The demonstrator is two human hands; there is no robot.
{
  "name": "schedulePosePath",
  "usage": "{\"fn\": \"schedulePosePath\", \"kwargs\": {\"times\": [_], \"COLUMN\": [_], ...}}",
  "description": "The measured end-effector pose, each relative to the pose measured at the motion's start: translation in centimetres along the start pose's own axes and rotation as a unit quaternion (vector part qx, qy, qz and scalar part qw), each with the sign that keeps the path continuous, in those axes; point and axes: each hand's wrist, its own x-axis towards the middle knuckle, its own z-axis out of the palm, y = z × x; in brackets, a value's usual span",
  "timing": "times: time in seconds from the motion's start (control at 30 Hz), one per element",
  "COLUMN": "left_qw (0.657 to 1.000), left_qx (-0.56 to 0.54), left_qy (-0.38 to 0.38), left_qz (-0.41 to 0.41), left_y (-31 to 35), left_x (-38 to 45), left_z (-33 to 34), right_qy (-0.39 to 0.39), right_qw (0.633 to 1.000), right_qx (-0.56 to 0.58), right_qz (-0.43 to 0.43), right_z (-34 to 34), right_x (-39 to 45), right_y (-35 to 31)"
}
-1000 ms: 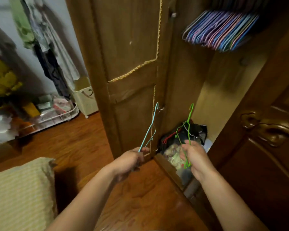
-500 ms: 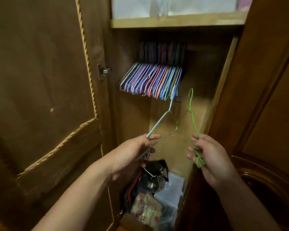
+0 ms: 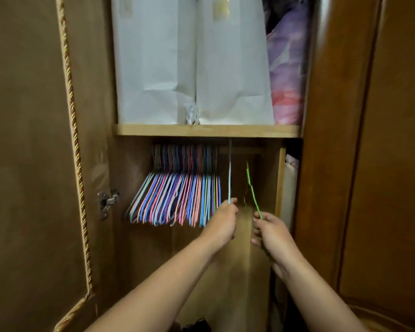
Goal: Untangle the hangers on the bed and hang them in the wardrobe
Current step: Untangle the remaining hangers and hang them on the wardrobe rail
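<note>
1. Hangers: a blue hanger [image 3: 229, 183] is gripped by the left hand [image 3: 222, 222], reaching up under the shelf [image 3: 206, 130].
2. Right hand [image 3: 271, 233] pinches a green hanger [image 3: 252, 190], just beside it.
3. Coloured hangers [image 3: 177, 195] hang in a row inside the wardrobe, to the left.

On the shelf board [image 3: 206, 130] we see two white paper bags [image 3: 192, 63] standing upright side by side, touching. Just to their right, pressed against the second bag, sits a purple and pink floral bundle [image 3: 286, 75]. On the left door we see a gold twisted cord trim [image 3: 73, 121] and a metal hinge [image 3: 107, 202].
</note>
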Motion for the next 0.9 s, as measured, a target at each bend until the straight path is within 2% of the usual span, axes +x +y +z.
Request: {"fn": "schedulePosePath", "kwargs": {"times": [0.27, 0.4, 0.5, 0.7, 0.9], "left_qw": [0.996, 0.995, 0.993, 0.986, 0.967], "left_qx": [0.071, 0.026, 0.033, 0.147, 0.23], "left_qy": [0.035, 0.046, 0.056, -0.022, -0.051], "left_qz": [-0.029, -0.087, -0.094, -0.07, -0.096], "left_y": [2.4, 0.6, -0.4, -1.1, -1.8], "left_x": [7.2, 7.4, 8.1, 7.0, 4.4], "left_z": [0.2, 0.5, 0.4, -1.6, -4.8], "right_qy": [0.004, -0.008, -0.017, -0.02, -0.023], "right_qw": [1.0, 0.999, 0.999, 1.0, 0.999], "right_qx": [-0.021, -0.034, -0.031, -0.019, -0.044], "right_qz": [0.001, 0.008, 0.014, -0.011, -0.02], "right_z": [0.5, 0.1, 0.3, 1.3, 2.0], "right_x": [3.1, 3.8, 4.4, 5.1, 4.3], "right_y": [-0.7, -0.2, -0.1, -0.5, 0.6]}}
